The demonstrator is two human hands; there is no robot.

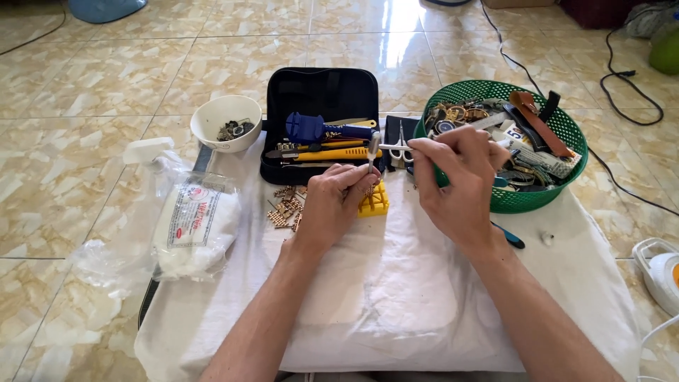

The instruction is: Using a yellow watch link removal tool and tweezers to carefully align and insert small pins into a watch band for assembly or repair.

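Small metal hammer (375, 147) is held upright over the yellow block (375, 201), which sits on the white cloth (396, 290) just in front of the black tool case (320, 92). Right hand (460, 184) has thumb & fingertips pinched on the thin metal handle, which runs sideways to the hammer head. Left hand (331, 201) lies on the cloth w/ fingers curled together against the block's near-left side, clamped on smth small there; can't tell exactly what, it's hidden by the fingers. Gold watch-band links (284, 209) lie scattered just left of the left hand. Case is open, w/ a blue tool (311, 127) and yellow-handled tools (332, 153) inside; small scissors (401, 150) lie beside it. Green basket (559, 127) full of watches & straps stands behind the right hand. White bowl (226, 122) w/ small parts is left of the case. Plastic bag of white cotton (191, 230) lies at the cloth's left edge. Blue-handled tool (511, 238) is by the right wrist
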